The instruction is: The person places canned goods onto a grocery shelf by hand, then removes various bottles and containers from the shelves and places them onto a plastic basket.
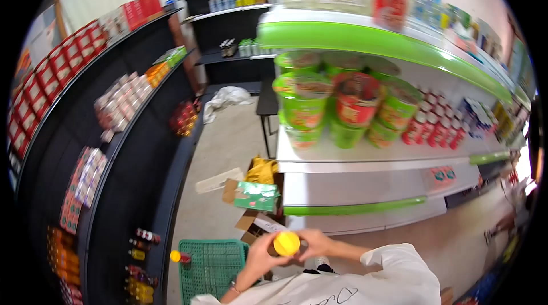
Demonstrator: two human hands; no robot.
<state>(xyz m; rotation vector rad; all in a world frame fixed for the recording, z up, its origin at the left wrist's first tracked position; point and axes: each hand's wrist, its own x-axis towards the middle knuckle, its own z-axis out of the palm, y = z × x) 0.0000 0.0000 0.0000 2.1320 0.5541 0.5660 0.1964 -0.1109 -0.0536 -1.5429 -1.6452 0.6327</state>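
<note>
Both my hands meet low in the middle of the head view around a small container with a round yellow lid (286, 243). My left hand (261, 253) cups it from the left, my right hand (315, 244) from the right. The container's body is hidden by my fingers. A white sleeve (399, 271) covers my right arm. Directly ahead stands a green and white shelf (365, 39) stacked with green and red instant noodle cups (328, 105).
A green plastic basket (212, 265) sits on the floor by my left arm. Open cardboard boxes (254, 196) lie at the shelf's end. Dark shelving (114, 151) with packets and bottles lines the left side of the aisle. Another person's hand (502, 225) shows at far right.
</note>
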